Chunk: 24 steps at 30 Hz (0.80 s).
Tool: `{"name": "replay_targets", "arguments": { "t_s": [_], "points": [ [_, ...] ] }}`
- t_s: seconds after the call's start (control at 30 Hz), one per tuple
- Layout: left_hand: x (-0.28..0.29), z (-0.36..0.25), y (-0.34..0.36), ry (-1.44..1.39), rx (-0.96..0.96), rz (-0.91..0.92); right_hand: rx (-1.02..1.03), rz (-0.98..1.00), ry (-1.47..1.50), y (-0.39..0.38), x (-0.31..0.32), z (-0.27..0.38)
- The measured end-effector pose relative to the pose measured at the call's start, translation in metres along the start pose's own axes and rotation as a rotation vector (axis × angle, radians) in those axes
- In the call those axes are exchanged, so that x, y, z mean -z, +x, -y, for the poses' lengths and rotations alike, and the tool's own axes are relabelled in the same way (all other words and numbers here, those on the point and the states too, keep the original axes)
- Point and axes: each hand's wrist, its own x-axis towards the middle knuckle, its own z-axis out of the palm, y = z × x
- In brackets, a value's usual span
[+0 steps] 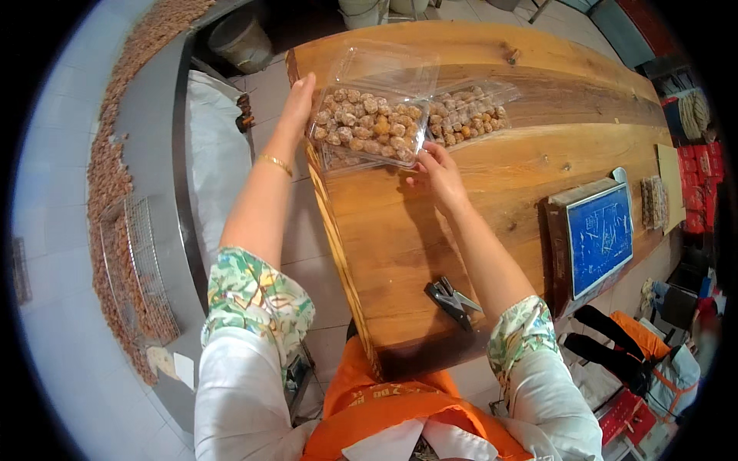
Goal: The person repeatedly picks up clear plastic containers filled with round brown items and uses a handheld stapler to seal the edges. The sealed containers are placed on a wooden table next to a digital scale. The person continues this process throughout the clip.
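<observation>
Both hands hold a clear plastic clamshell box [365, 127] full of round, sugar-dusted brown pieces, its clear lid [388, 65] raised at the far side. My left hand [298, 104] grips the box's left side, partly behind the plastic. My right hand [438, 175] pinches its near right corner, thumb and fingers closed on the rim. Another clear box [469, 115] of the same pieces lies on the table just right of it. Under the held box, more clear plastic with pieces shows at its near left, partly hidden.
The wooden table [500, 180] carries a black stapler [452, 301] near its front, a blue-topped box-shaped device [600, 238] at right, and a small filled box [654, 203] beyond. A wire basket [142, 269] and many brown pieces lie on the left counter. Another person [638, 353] is at lower right.
</observation>
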Motion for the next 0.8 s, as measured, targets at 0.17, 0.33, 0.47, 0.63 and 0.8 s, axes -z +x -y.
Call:
{"name": "replay_targets", "arguments": {
  "t_s": [0.17,0.33,0.47,0.63,0.8],
  "points": [
    [0.01,0.004,0.062,-0.171,0.277,0.181,0.043,-0.027,0.039,0.005,-0.01,-0.006],
    [0.014,-0.012,0.06,-0.431,0.191,0.293,0.016,-0.102,0.158,-0.002,-0.017,-0.003],
    [0.017,0.001,0.032,-0.365,0.054,0.334,-0.062,-0.075,0.282,-0.009,-0.021,0.005],
    [0.011,0.018,-0.017,-0.096,0.059,0.126,-0.167,-0.083,0.231,-0.009,-0.021,0.027],
    [0.013,0.039,-0.019,-0.075,0.078,0.112,-0.123,-0.018,-0.16,0.01,-0.016,0.022]
  ]
}}
